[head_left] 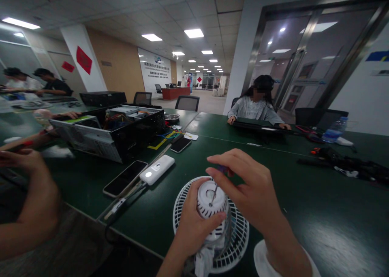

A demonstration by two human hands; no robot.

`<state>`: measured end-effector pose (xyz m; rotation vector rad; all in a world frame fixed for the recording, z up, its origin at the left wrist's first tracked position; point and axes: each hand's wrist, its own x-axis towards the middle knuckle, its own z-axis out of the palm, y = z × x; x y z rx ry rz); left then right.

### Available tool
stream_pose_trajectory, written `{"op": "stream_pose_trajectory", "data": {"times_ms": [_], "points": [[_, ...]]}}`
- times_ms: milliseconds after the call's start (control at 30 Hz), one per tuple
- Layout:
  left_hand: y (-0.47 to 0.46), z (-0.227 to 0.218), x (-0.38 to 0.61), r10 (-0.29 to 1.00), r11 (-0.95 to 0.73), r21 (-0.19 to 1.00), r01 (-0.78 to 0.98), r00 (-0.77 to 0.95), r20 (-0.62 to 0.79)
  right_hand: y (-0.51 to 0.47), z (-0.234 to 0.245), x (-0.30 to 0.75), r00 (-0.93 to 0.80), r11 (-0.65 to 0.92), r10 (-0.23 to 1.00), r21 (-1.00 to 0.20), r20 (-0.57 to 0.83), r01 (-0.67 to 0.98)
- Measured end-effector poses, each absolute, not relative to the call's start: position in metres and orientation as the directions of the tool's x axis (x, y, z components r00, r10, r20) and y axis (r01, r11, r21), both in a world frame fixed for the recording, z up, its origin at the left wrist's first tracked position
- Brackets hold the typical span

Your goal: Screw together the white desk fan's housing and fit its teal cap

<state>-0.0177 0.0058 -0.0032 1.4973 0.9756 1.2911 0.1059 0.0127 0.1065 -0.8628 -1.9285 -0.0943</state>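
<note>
A white electric fan (204, 196) rests face down on the green table, its slotted motor housing pointing up and the round grille (242, 232) spread beneath. My left hand (192, 222) is wrapped around the housing, thumb on the near side and fingers on the far side. Between the thumb and fingers of my right hand (253, 190) is a screwdriver (214, 193); most of its dark purple handle is hidden. The thin metal shaft slants down, and its tip meets the top of the housing near a small hole. Whitish material hangs at the fan's near side.
Left of the fan lie a white power bank (158, 169) with a cable, a phone (125, 178) and a second phone (180, 144). An opened computer case (112, 131) stands beyond. Another person's arm (33, 196) reaches in at left. A person (257, 103) sits opposite, hands on a dark flat panel (258, 127).
</note>
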Motion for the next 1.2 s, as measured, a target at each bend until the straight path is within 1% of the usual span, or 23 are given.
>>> {"op": "stream_pose_trajectory", "data": {"times_ms": [67, 167, 233, 367, 400, 467, 567, 633, 767, 800, 833, 933, 967, 1033, 1100, 1167, 1200], "points": [[0.0057, -0.0028, -0.0175, 0.949, -0.288, 0.958, 0.007, 0.139, 0.284, 0.0131, 0.1060, 0.1058, -0.260, 0.729, 0.535, -0.283, 0.804, 0.624], [0.0057, -0.0019, -0.0171, 0.945, -0.297, 0.955, -0.013, 0.140, 0.295, 0.0123, 0.1060, 0.1064, -0.308, 0.751, 0.585, -0.358, 0.750, 0.554], [0.0057, -0.0013, -0.0170, 0.945, -0.293, 0.956, -0.020, 0.143, 0.293, 0.0113, 0.1065, 0.1059, -0.322, 0.766, 0.582, -0.370, 0.747, 0.526], [0.0052, -0.0012, -0.0174, 0.950, -0.277, 0.961, -0.014, 0.143, 0.276, 0.0113, 0.1077, 0.1037, -0.269, 0.738, 0.499, -0.241, 0.824, 0.630], [0.0052, -0.0014, -0.0174, 0.950, -0.278, 0.961, -0.008, 0.142, 0.276, 0.0115, 0.1080, 0.1039, -0.260, 0.727, 0.493, -0.230, 0.830, 0.647], [0.0054, -0.0021, -0.0173, 0.950, -0.285, 0.958, 0.008, 0.134, 0.282, 0.0113, 0.1086, 0.1059, -0.262, 0.728, 0.521, -0.262, 0.812, 0.634], [0.0064, -0.0035, -0.0167, 0.951, -0.291, 0.957, 0.013, 0.117, 0.288, 0.0099, 0.1091, 0.1102, -0.313, 0.761, 0.574, -0.353, 0.757, 0.544], [0.0072, -0.0046, -0.0164, 0.950, -0.290, 0.957, -0.001, 0.118, 0.288, 0.0095, 0.1092, 0.1111, -0.326, 0.772, 0.578, -0.372, 0.748, 0.516], [0.0071, -0.0054, -0.0166, 0.949, -0.289, 0.957, -0.006, 0.133, 0.287, 0.0108, 0.1086, 0.1085, -0.263, 0.755, 0.505, -0.273, 0.822, 0.597], [0.0066, -0.0050, -0.0167, 0.949, -0.290, 0.957, -0.002, 0.129, 0.288, 0.0110, 0.1085, 0.1080, -0.260, 0.753, 0.500, -0.266, 0.826, 0.602], [0.0062, -0.0045, -0.0168, 0.949, -0.291, 0.957, 0.002, 0.123, 0.289, 0.0110, 0.1084, 0.1078, -0.266, 0.756, 0.511, -0.280, 0.818, 0.591], [0.0052, -0.0030, -0.0168, 0.952, -0.290, 0.957, 0.014, 0.111, 0.287, 0.0099, 0.1081, 0.1079, -0.312, 0.775, 0.570, -0.371, 0.760, 0.512], [0.0052, -0.0028, -0.0167, 0.952, -0.289, 0.957, 0.023, 0.107, 0.285, 0.0096, 0.1080, 0.1078, -0.316, 0.777, 0.573, -0.379, 0.756, 0.503], [0.0057, -0.0029, -0.0166, 0.954, -0.286, 0.958, 0.036, 0.103, 0.281, 0.0098, 0.1076, 0.1071, -0.296, 0.768, 0.551, -0.336, 0.780, 0.545], [0.0063, -0.0034, -0.0165, 0.955, -0.284, 0.958, 0.028, 0.096, 0.280, 0.0108, 0.1075, 0.1070, -0.267, 0.730, 0.525, -0.267, 0.808, 0.629], [0.0064, -0.0038, -0.0168, 0.955, -0.281, 0.959, 0.017, 0.098, 0.278, 0.0117, 0.1082, 0.1086, -0.256, 0.684, 0.536, -0.236, 0.804, 0.690], [0.0062, -0.0039, -0.0171, 0.955, -0.282, 0.959, 0.017, 0.102, 0.279, 0.0117, 0.1088, 0.1103, -0.262, 0.674, 0.555, -0.241, 0.789, 0.698]]}}
